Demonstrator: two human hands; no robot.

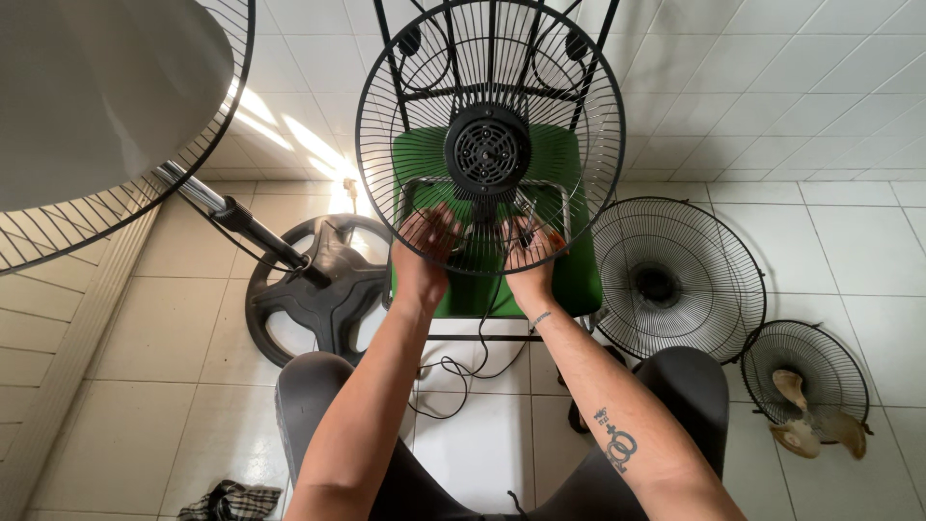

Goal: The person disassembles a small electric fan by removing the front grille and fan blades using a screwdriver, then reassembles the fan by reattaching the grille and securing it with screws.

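Black wire fan guard [400,106], round and dish-shaped, sits on a green chair seat [571,280] directly ahead of the seated person, its hollow side turned up toward the camera. Motor housing [487,150], black and vented, at the hub of the guard, beyond both hands. Left hand [424,249] and right hand [529,253] are both behind the near arc of the guard, seen through the wires, fingers curled around something small at the near lower part; whether they grip the wires, a bracket or a fastener, I cannot tell. Neither hand lies flat and open. A pale metal frame [415,188] crosses just beyond the fingers, running left to right. The two hands are side by side, roughly equal in reach; the hub lies straight ahead and slightly between them, the right hand perhaps a touch nearer its centre line. A thin black cord [463,371] drops from the chair edge and loops on the tiled floor [849,251] between the knees. Left of the chair: a dark round fan base [318,299] with a pole [246,224] leaning up toward a large pale fan head [87,87] in its own cage. Right of the chair: a second guard [719,251] lying flat, and further right a smaller guard [830,357] holding beige blades [805,434]. Checked cloth [227,502] at the near left floor.
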